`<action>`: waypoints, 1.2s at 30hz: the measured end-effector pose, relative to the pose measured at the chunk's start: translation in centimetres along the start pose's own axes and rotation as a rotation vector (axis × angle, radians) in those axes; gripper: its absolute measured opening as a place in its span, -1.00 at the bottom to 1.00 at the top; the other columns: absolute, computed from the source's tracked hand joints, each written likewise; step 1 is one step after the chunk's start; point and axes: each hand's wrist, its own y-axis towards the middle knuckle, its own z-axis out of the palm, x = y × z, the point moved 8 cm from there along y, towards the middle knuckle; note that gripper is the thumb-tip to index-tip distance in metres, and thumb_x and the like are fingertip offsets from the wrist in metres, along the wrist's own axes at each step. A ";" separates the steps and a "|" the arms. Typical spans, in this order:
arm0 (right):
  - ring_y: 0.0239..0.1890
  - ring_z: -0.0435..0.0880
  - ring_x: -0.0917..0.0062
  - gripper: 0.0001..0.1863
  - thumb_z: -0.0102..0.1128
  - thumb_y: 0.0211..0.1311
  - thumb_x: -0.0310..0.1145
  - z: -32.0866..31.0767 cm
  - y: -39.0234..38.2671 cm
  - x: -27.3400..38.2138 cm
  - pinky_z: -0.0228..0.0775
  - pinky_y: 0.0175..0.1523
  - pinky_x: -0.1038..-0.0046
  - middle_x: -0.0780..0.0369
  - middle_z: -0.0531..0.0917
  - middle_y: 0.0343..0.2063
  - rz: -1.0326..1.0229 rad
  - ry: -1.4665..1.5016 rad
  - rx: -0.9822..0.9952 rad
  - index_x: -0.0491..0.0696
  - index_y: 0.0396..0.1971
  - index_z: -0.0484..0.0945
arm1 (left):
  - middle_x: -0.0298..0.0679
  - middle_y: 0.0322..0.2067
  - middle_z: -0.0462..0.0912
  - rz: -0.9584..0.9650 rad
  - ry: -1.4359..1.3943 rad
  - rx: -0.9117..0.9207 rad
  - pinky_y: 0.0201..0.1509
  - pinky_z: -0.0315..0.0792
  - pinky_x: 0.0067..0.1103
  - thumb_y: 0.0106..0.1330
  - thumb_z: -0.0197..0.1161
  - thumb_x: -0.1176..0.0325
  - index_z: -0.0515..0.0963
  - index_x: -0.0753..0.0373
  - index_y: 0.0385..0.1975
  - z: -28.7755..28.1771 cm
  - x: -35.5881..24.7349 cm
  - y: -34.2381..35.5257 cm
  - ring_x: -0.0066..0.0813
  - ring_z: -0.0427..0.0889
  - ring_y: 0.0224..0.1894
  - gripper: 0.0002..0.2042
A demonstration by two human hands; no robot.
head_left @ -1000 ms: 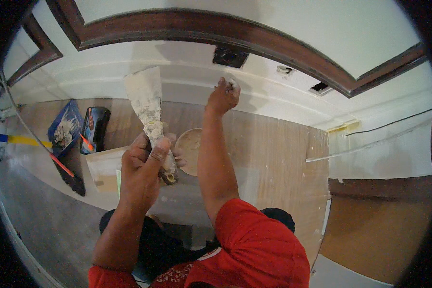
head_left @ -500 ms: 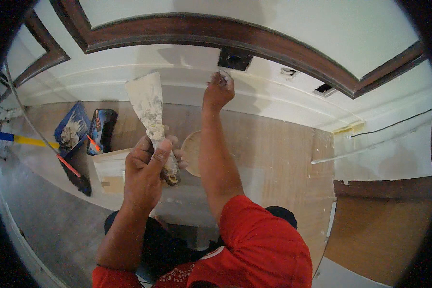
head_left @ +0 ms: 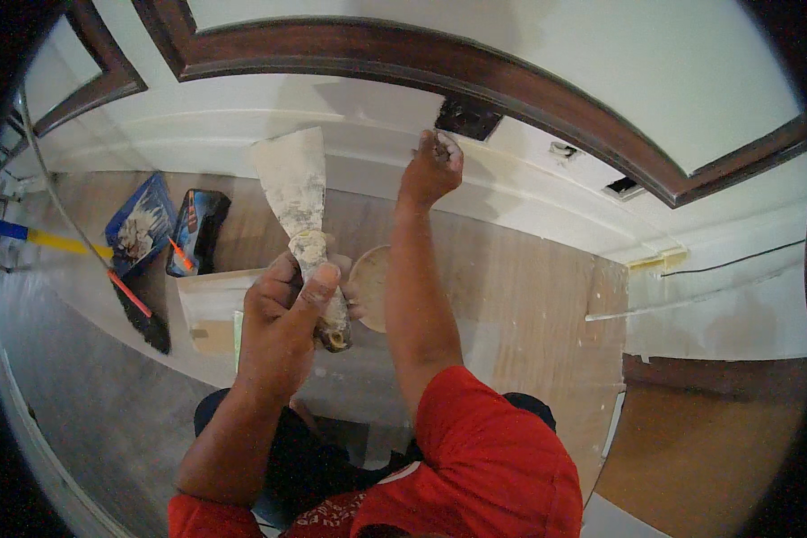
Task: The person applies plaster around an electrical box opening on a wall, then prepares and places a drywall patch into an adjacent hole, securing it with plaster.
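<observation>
My left hand (head_left: 287, 309) grips a wide putty knife (head_left: 291, 188) by its handle, with the blade upright and coated in pale dried compound. My right hand (head_left: 432, 169) is raised to the white wall moulding (head_left: 507, 179), just below a dark square opening (head_left: 468, 117). Its fingers are curled at the wall; what they hold, if anything, is too small to make out. A round tub (head_left: 372, 291) of beige material lies behind my hands, partly hidden by them.
A blue dustpan (head_left: 137, 220), black case (head_left: 195, 229), dark brush (head_left: 143, 327) and cardboard (head_left: 206, 327) lie at the left, beside a grey hose (head_left: 54, 197). Wood trim (head_left: 359, 49) runs above. Two smaller wall openings (head_left: 623, 186) and a loose cable (head_left: 735, 255) are at the right.
My right hand has risen slightly and shifted a little left relative to the dark opening. My left hand still holds the knife upright. The camera view has shifted slightly.
</observation>
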 end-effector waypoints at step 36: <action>-0.40 0.59 0.54 -0.85 0.36 0.13 -0.49 2.5 -1.9 1.7 0.48 -0.26 0.48 0.22 0.65 -0.39 -0.156 -0.122 -0.018 -0.14 -0.41 0.52 | -0.19 -0.12 0.61 -0.035 0.059 -0.028 -0.14 0.66 -0.37 0.45 0.12 0.37 0.38 0.26 0.16 -0.4 0.0 -0.1 -0.39 0.66 -0.19 -0.67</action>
